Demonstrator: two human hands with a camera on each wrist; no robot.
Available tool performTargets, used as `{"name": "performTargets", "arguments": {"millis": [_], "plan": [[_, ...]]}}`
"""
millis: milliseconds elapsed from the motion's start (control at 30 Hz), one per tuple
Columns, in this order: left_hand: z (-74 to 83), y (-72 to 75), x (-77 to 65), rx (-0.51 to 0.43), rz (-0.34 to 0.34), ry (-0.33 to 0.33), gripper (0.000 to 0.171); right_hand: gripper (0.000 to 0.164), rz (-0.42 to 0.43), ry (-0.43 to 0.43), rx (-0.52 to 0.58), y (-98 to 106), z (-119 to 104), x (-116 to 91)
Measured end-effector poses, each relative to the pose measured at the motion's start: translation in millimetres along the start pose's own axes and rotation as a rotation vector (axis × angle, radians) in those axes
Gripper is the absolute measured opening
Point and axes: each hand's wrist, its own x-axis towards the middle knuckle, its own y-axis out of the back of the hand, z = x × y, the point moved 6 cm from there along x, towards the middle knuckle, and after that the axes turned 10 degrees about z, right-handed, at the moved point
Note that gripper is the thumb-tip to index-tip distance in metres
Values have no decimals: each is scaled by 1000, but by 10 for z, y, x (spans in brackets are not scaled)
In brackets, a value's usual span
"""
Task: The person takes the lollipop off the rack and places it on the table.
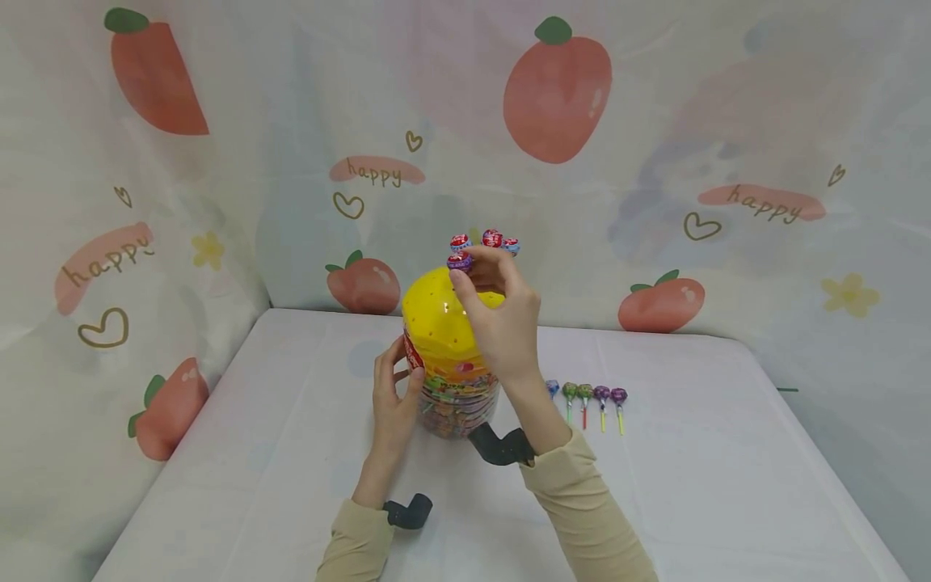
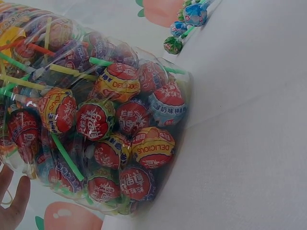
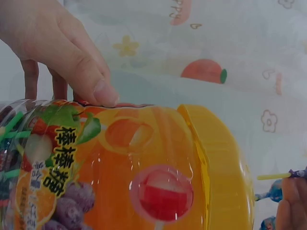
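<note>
A clear plastic candy jar point(image 1: 458, 396) with a domed yellow lid point(image 1: 436, 315) stands upright on the table. My left hand point(image 1: 395, 404) holds its left side, thumb against the label. Above the lid, my right hand point(image 1: 502, 331) pinches a purple-and-red wrapped lollipop point(image 1: 459, 262). The right wrist view shows that lollipop's yellow stick point(image 3: 273, 177) pointing at the lid, apart from it. Several other lollipops point(image 1: 492, 238) stick up beyond my fingers; the hand hides their lower ends. Through the jar's wall, many wrapped lollipops point(image 2: 120, 120) show in the left wrist view.
A row of several lollipops point(image 1: 601, 394) lies on the white-covered table point(image 1: 691, 485) right of the jar, partly behind my right forearm. Printed cloth point(image 1: 451, 97) hangs behind and at the sides. A black curved mount point(image 1: 502, 446) juts from my right wrist near the jar's base.
</note>
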Motion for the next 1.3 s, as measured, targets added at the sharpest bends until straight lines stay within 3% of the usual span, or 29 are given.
{"name": "performTargets", "arguments": {"millis": [400,633,1000,1300], "plan": [[43,-9,12,-13,10,16,58,27,41,-60,-8,290,106,-140],[376,39,4,-1,-1,13,54,27,67,-85,-25,471,216,-267],[390,41,-4,-19,0,16,53,24,118,-156,-55,709,435,-454],[397,38,1,-20,-4,27,53,24,146,-285,-131,879,698,-668]]}}
